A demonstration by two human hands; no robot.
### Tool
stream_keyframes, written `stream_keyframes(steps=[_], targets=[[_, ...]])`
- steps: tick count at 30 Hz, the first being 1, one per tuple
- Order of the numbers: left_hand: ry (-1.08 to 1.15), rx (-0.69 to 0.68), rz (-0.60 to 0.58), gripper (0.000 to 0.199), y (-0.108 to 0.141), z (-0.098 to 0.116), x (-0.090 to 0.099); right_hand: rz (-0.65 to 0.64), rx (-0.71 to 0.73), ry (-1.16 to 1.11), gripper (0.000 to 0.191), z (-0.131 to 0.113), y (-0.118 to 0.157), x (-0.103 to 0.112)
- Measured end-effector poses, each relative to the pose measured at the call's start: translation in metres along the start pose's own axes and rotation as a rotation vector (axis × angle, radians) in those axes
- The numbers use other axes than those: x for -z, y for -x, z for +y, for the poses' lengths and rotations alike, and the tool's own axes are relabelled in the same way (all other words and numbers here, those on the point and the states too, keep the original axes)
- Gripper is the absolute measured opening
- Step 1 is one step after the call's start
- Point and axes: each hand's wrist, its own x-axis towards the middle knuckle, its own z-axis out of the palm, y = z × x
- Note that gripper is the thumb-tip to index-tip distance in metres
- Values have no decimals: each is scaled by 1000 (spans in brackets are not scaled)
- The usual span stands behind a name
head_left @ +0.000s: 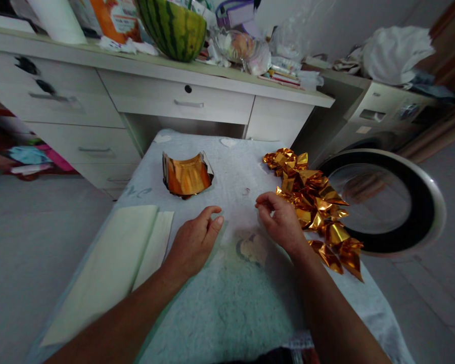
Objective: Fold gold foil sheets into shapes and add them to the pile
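Observation:
My left hand [197,240] hovers over the cloth-covered table, its thumb and forefinger apart with nothing between them. Close by on the left lies a folded stack of pale yellow paper [109,268]. My right hand [282,222] is curled, thumb and forefinger tips drawn together; whether something tiny is between them I cannot tell. Just right of that hand stretches a pile of shiny gold folded foil pieces [318,202]. Beyond my left hand stands a curved bundle of gold foil sheets [187,174], apart from both hands.
The table's pale blue cloth [227,303] has faded prints. Behind it, a white drawer desk [212,103] bears a cut watermelon [174,30], bags and clutter. At the right, a washing machine [379,108] has its round door [387,197] swung out near the table edge.

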Motion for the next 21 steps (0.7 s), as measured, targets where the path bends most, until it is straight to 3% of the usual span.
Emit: stream_keyframes(steps=[6, 13, 17, 21], targets=[[-28, 1, -9, 35, -3, -2, -3, -169, 0, 125, 33, 5, -2, -16], [-44, 5, -28, 31, -3, -3, -6, -381, -54, 464, 51, -2, -21, -19], [-49, 6, -38, 30, -3, -4, -7, -439, -50, 571, 44, -2, -38, -22], [-45, -9, -41, 31, -3, -6, -8, -402, -43, 601, 45, 6, -57, -28]])
